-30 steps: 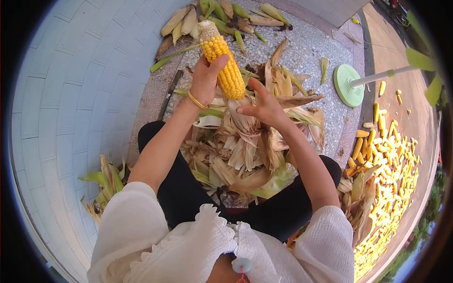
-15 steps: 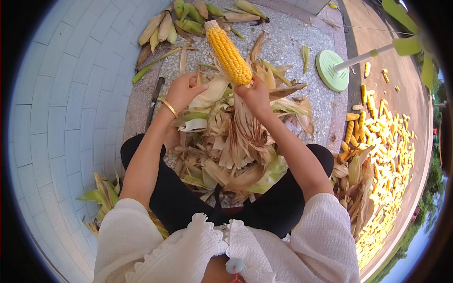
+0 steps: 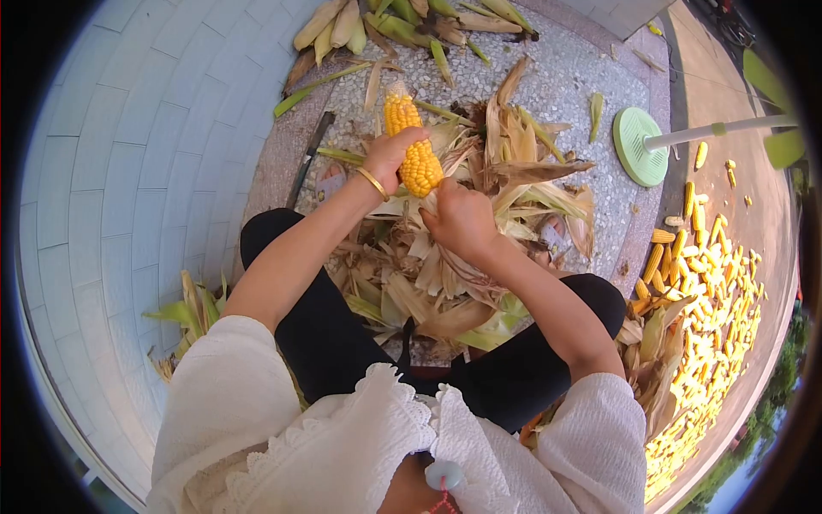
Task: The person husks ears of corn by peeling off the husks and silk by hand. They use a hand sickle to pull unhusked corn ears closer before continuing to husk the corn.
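Observation:
A yellow ear of corn tilts in front of me, its kernels bare and its pale tip pointing away. My left hand is wrapped round its middle. At the near end of the ear, my right hand is closed in a fist on the corn husk, most of which its fingers hide. Beneath both hands spreads a heap of dry, stripped husks, tan with some green pieces.
Ears in their husks lie at the far left. A green round fan base stands to the right. Beyond it, many bare cobs cover sunlit ground. A dark bar rests near the tiled wall.
My left hand has come across from beside the ear and closed round it. The ear has come nearer to me, and my right hand has turned at its base.

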Action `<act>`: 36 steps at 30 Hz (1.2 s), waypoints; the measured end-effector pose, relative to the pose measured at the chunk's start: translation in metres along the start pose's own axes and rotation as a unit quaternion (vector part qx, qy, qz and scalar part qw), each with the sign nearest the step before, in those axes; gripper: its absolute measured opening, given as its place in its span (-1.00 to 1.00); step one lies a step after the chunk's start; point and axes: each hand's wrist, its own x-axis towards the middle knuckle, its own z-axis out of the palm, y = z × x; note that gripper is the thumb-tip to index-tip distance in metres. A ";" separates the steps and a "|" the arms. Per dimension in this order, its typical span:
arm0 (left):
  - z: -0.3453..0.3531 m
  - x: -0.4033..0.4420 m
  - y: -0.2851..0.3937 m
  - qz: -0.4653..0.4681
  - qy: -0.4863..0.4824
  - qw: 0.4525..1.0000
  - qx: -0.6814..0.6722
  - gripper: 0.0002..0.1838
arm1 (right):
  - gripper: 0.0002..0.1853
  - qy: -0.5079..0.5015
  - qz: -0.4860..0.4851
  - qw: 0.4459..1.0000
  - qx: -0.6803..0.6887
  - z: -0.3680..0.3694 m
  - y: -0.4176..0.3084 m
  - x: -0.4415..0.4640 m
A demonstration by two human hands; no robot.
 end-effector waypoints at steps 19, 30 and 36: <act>0.025 -0.024 -0.004 0.150 -0.003 0.985 -0.084 -0.71 | -0.55 -0.105 0.132 0.915 0.367 -0.006 0.015 0.023; -0.021 -0.052 -0.036 -0.351 -0.203 0.887 0.224 -0.63 | -0.62 0.030 -0.361 0.932 0.012 0.033 -0.004 -0.071; -0.030 -0.042 0.018 -0.121 -0.141 0.982 0.025 -0.52 | -0.71 -0.075 -0.039 0.992 -0.092 -0.046 0.073 -0.027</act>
